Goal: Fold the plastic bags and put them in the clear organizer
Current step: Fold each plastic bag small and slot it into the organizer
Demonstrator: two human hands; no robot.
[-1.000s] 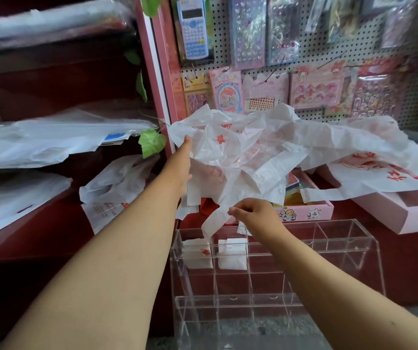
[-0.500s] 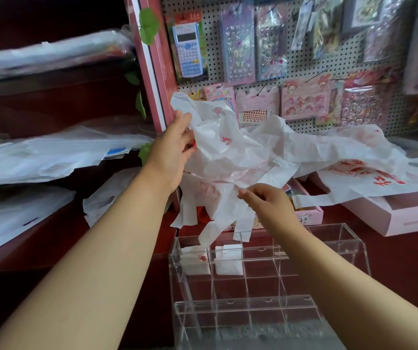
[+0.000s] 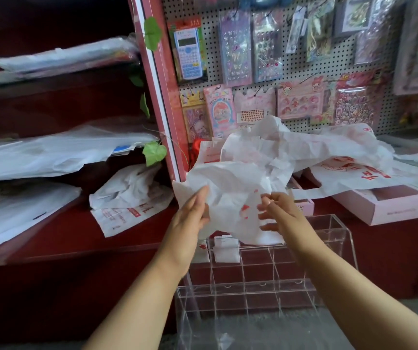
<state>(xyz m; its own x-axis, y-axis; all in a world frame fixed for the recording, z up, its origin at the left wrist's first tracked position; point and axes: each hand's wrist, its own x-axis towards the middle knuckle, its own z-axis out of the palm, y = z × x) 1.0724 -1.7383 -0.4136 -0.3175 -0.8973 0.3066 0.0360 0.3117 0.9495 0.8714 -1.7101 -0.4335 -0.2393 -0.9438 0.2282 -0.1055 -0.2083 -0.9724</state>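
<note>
A crumpled white plastic bag (image 3: pixel 230 195) with red print hangs in front of me, just above the clear organizer (image 3: pixel 329 248). My left hand (image 3: pixel 190 218) grips its left edge, thumb tucked behind the plastic. My right hand (image 3: pixel 278 215) holds the bag's right side with curled fingers. Two folded white bags (image 3: pixel 227 250) sit in the organizer's back compartments. More loose white bags (image 3: pixel 341 157) with red print lie heaped behind, over the pink boxes.
A pegboard (image 3: pixel 299 59) with hanging stickers and a calculator (image 3: pixel 187 54) stands behind. Dark red shelves at left hold stacked plastic bags (image 3: pixel 51 155) and another printed bag (image 3: pixel 127 198). Pink boxes (image 3: pixel 392 205) sit at right. A pink post (image 3: pixel 162 97) with green leaves divides the shelves.
Both hands came down and closer together, pulling one bag off the heap to just above the organizer. My left hand dropped from the heap's top to the bag's left edge.
</note>
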